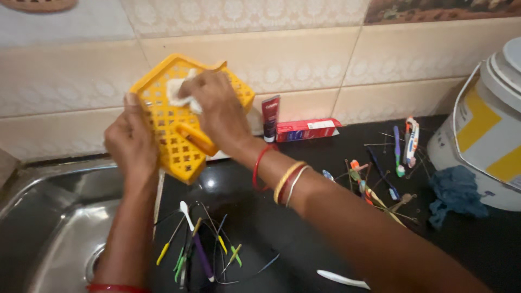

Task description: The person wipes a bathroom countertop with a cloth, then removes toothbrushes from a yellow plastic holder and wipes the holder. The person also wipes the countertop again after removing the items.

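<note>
Hands work above the seam between a steel sink (49, 217) and a black counter (304, 217). Left hand (130, 144) grips the edge of a yellow lattice basket (179, 138), holding it tilted upright. Right hand (217, 106) closes on a white cloth (179, 92), pressing it against the basket. Toothbrushes (404, 144) and picks (203, 244) lie scattered nearby.

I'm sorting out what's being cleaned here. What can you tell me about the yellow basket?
The yellow basket looks like moulded plastic, with lattice walls of small square openings and a solid orange-yellow bar or handle across its face. It is held tilted in the air before the tiled wall, above the edge of the steel sink. The left hand grips its left edge; the right hand presses a white cloth against it.
</note>
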